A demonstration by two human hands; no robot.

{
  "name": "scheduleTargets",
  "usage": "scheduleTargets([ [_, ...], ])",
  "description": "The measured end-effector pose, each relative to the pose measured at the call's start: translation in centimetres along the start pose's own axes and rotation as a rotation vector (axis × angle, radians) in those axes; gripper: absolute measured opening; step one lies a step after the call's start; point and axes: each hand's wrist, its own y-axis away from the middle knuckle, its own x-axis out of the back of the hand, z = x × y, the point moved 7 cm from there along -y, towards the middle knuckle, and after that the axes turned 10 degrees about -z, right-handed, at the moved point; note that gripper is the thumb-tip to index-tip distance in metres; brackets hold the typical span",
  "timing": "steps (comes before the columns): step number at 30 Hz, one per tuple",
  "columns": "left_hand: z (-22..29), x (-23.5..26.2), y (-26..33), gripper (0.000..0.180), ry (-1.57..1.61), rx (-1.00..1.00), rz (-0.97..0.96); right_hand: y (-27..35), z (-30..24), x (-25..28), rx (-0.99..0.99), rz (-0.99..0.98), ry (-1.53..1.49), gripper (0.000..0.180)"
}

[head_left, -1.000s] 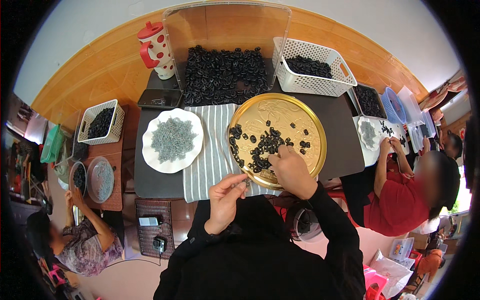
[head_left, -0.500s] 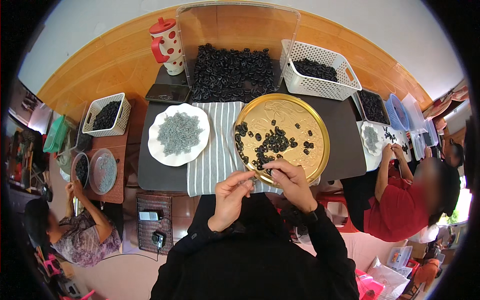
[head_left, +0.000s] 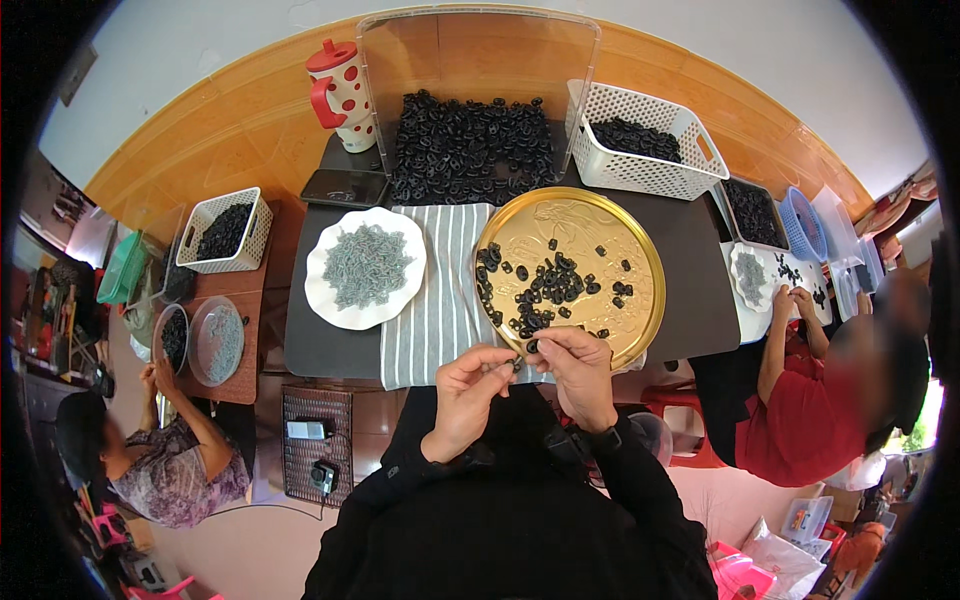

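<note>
At the far left a person sits by a side bench with one small white basket (head_left: 224, 230) of black pieces and two round dishes (head_left: 200, 338); moving right, on our dark bench (head_left: 320, 345) we count one white plate (head_left: 365, 267) heaped with grey pieces, one striped cloth (head_left: 438, 300), and behind them one dark phone (head_left: 345, 186) and one red-and-white spotted jug (head_left: 342, 95); since a second ago our left hand (head_left: 468, 390) has come up off the bench edge to meet the right, and our right hand (head_left: 578, 372) has drawn back off the gold tray (head_left: 570, 275) toward us, so we judge a piece has just been picked and is now being worked between both hands; the left hand is pinched on a small black ring (head_left: 516, 366), thumb against forefinger, and the right hand pinches another small black piece (head_left: 533, 347) just beside it, both held at the tray's near rim; the one tray carries a loose scatter of a few dozen black rings, too many and too small to count exactly; behind it stands one clear bin (head_left: 470, 150) piled with rings, then one large white basket (head_left: 645, 140) with more; at the far right a person in red works at one more plate (head_left: 752, 280)
</note>
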Motion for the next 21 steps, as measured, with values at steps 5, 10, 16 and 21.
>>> scheduleTargets([
  [5, -0.1, -0.2, -0.1, 0.016, -0.002, -0.010, 0.003, 0.2, 1.2, -1.0, 0.000, 0.069, -0.259, 0.011],
  [10, -0.3, 0.0, -0.2, 0.016, -0.021, -0.014, 0.011, 0.6, 1.3, -1.9, -0.005, 0.039, -0.306, 0.007],
  [16, -0.1, 0.1, 0.0, 0.020, -0.027, 0.010, 0.026, 0.4, 0.9, -1.3, -0.023, 0.030, -0.081, 0.005],
  [21, -0.1, 0.0, 0.1, 0.030, -0.038, 0.013, 0.038, 0.2, 0.0, -1.1, -0.003, 0.081, -0.145, 0.005],
])
